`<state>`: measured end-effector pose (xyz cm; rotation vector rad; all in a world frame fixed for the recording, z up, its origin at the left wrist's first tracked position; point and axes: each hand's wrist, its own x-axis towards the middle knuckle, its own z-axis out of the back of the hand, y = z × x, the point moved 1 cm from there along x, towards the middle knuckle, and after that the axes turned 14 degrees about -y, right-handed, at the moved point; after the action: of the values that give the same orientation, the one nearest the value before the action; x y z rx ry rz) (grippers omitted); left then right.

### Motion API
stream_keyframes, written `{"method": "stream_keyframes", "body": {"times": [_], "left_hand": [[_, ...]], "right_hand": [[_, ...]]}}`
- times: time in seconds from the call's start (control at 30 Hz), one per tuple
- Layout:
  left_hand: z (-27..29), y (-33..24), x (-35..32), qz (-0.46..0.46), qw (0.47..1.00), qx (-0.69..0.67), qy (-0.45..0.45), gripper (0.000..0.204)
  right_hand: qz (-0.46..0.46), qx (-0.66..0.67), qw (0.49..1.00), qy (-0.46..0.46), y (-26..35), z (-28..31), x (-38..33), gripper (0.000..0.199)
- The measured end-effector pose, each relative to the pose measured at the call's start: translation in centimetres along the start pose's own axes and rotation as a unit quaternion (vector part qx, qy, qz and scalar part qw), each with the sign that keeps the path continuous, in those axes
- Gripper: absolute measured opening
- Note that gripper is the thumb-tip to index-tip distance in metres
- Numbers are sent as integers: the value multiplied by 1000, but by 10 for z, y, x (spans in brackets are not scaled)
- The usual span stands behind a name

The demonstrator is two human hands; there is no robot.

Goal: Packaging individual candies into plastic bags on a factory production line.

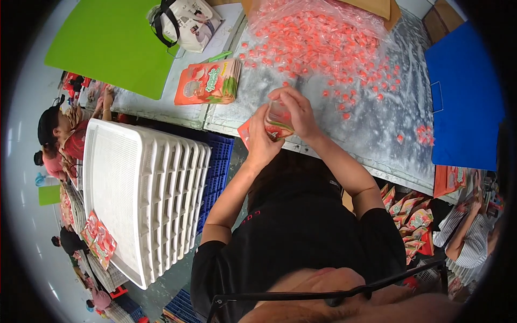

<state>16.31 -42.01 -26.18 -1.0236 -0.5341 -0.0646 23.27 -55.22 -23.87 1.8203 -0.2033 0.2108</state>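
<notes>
At the near edge of the metal table, my left hand (pixel 260 141) is closed round a red and green printed pouch (pixel 243 133). My right hand (pixel 299 111) curls over a clear cup-like container (pixel 278 112) held against the pouch's upper end. Fingers cover part of both, and whether the cup reaches inside the pouch cannot be made out. Beyond my hands spreads a large heap of small red wrapped candies (pixel 323 46), partly on clear plastic film. A stack of flat printed pouches (pixel 209 82) lies left of my hands.
White plastic trays (pixel 116 177) are piled at my left, a pouch (pixel 99 238) on top. A green panel (pixel 116 43) and blue panel (pixel 464 97) flank the table (pixel 258 86). A white bag (pixel 191 24) stands far left. Filled pouches (pixel 412 215) sit below right. Other people work on both sides.
</notes>
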Motion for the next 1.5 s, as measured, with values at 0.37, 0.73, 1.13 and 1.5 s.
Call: {"method": "stream_keyframes", "body": {"times": [0.37, 0.73, 1.13, 1.5], "left_hand": [[7, -10, 11, 48, 991, -83, -96, 88], [18, -6, 4, 71, 990, -94, -73, 87], [31, -7, 5, 84, 988, -96, -93, 84], [36, -10, 3, 106, 985, -107, -86, 82]], "right_hand": [[305, -419, 855, -23, 4, 54, 10, 33], [237, -592, 769, 39, -83, 104, -11, 43], [138, -545, 818, -120, -51, 166, -51, 30], [134, -588, 774, -192, -68, 176, -32, 40]]}}
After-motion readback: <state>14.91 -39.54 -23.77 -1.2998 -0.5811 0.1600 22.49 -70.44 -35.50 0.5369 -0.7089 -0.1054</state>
